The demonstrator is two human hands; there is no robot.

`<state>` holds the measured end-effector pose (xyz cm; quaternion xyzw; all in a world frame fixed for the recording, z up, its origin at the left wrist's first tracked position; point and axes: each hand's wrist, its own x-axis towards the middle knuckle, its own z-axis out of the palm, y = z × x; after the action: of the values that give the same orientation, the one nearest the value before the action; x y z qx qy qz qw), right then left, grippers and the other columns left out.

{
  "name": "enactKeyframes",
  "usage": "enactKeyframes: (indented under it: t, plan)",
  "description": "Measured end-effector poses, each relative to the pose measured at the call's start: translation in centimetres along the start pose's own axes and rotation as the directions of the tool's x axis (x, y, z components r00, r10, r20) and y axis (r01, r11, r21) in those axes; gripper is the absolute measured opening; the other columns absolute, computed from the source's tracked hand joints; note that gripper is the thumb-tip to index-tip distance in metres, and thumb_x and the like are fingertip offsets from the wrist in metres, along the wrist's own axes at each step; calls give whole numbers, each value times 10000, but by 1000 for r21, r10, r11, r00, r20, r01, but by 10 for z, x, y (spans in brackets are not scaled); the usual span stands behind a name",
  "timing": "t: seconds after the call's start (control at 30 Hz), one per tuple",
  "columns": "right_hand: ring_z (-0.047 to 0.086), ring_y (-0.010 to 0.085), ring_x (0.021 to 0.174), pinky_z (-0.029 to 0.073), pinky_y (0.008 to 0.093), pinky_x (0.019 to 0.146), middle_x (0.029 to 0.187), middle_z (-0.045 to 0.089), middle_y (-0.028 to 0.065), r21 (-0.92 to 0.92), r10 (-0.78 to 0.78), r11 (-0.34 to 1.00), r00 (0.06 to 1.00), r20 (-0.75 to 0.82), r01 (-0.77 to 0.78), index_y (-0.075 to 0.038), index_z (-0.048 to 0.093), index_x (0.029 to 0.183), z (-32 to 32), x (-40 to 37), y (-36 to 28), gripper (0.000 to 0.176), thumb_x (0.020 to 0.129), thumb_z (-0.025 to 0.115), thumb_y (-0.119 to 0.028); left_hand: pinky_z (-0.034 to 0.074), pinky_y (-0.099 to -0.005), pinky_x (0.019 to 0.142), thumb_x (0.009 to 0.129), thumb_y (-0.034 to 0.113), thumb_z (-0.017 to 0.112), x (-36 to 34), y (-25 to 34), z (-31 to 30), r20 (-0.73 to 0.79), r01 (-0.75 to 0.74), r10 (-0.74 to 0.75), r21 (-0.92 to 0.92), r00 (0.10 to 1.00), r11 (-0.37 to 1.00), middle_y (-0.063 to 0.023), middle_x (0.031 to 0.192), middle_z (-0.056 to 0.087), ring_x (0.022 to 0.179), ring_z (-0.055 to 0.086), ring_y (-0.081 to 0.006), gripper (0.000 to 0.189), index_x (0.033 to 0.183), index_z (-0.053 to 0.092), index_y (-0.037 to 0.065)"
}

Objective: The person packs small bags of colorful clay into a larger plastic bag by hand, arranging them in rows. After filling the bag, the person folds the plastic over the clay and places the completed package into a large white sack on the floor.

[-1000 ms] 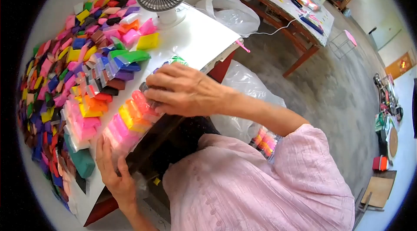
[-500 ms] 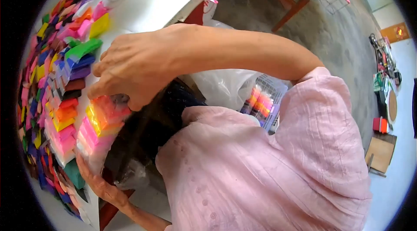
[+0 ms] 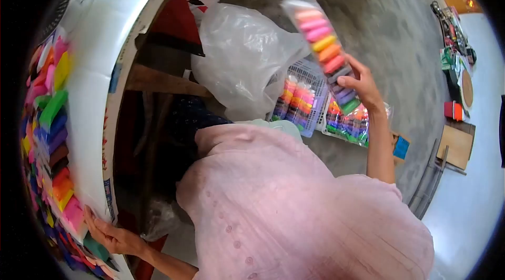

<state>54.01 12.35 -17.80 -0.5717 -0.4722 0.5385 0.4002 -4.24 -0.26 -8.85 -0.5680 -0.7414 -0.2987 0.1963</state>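
Note:
My right hand (image 3: 362,86) is closed round the lower end of a long clear bag of coloured clay packs (image 3: 327,46), held out tilted over the floor. Its row runs from pink through yellow, orange and red to grey, purple and green. My left hand (image 3: 111,237) rests at the edge of the white table (image 3: 87,122), fingers stretched out, by the pink end of a row of clay packs (image 3: 59,167). A dark green pack (image 3: 97,248) lies beside those fingers. Whether the left fingers press on the row is hard to see.
A purple basket (image 3: 310,72) and a white tray (image 3: 327,130) on the floor hold more bagged clay rows. A large translucent plastic bag (image 3: 236,59) stands between table and basket. Many loose coloured packs (image 3: 39,90) are heaped along the table's far side.
My right hand has swung from the table out over the floor, carrying the bagged clay row that lay by the edge. The left hand stays at the table edge. The view has turned right.

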Motion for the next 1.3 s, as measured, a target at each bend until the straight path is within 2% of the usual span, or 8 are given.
enactKeyframes:
  t: [0.1, 0.23, 0.3, 0.37, 0.47, 0.7, 1.03, 1.3]
  plan:
    - [654, 122, 904, 525, 260, 826, 1087, 669, 55, 161, 303, 948, 933, -195, -274, -6, 538, 1366, -28, -23, 69, 602, 816, 748, -135, 459, -380, 1053, 1073, 213, 400, 2, 1, 2, 10, -8, 8, 56, 1000, 998, -139, 1338, 601, 1213, 576, -260, 375, 1286, 621, -3]
    - [656, 122, 927, 519, 266, 808, 1071, 685, 56, 239, 494, 865, 835, -243, -442, 2, 566, 1335, -65, -30, 212, 583, 802, 762, -132, 429, -395, 1092, 1067, 218, 416, 2, 3, 3, 28, 36, -39, 97, 999, 995, -137, 1344, 601, 1226, 567, -272, 366, 1284, 624, 9]
    - [672, 159, 846, 522, 288, 766, 946, 704, 61, 250, 574, 818, 751, -325, -517, 12, 660, 1179, -65, -31, 273, 485, 770, 795, -210, 426, -400, 1094, 1068, 221, 414, 2, 2, 4, 27, 11, -14, 122, 1000, 992, -137, 1340, 604, 1232, 562, -275, 365, 1282, 628, 16]
    - [653, 128, 722, 509, 264, 615, 920, 708, 62, 186, 618, 784, 714, -329, -593, -16, 709, 1043, -53, -30, 288, 310, 794, 756, -194, 426, -405, 1094, 1069, 226, 412, 2, 4, 5, 26, -13, 9, 143, 1000, 990, -135, 1338, 605, 1237, 557, -278, 366, 1279, 632, 22]
    - [638, 138, 711, 484, 272, 602, 864, 699, 55, 165, 706, 686, 592, -389, -709, -27, 722, 967, -45, -26, 333, 290, 762, 777, -225, 450, -402, 1067, 1072, 264, 401, 2, 8, 6, 24, -59, 56, 173, 998, 983, -141, 1333, 606, 1221, 568, -280, 392, 1277, 636, 26]
    - [634, 153, 779, 506, 311, 701, 889, 678, 68, -33, 516, 772, 656, -550, -635, -23, 691, 958, -32, -17, 414, 353, 712, 812, -245, 474, -398, 1034, 1078, 278, 385, 3, 4, 7, 25, -44, 40, 174, 999, 984, -158, 1311, 611, 1198, 576, -289, 415, 1272, 633, 8]
    - [638, 274, 1091, 495, 359, 938, 1182, 667, 159, -159, 521, 717, 673, -525, -679, -37, 554, 1317, -25, -13, 417, 722, 685, 816, -270, 462, -396, 1053, 1076, 254, 408, 3, 1, 4, 47, -73, 66, 178, 997, 981, -156, 1315, 611, 1203, 574, -298, 386, 1273, 632, 9]
    - [602, 359, 1177, 467, 412, 999, 1272, 625, 218, -301, 539, 582, 635, -553, -755, -40, 501, 1368, -14, -45, 444, 755, 730, 778, -336, 448, -396, 1065, 1078, 255, 397, 1, 3, 5, 34, -31, 25, 187, 999, 982, -148, 1315, 615, 1190, 576, -294, 391, 1275, 632, 13]
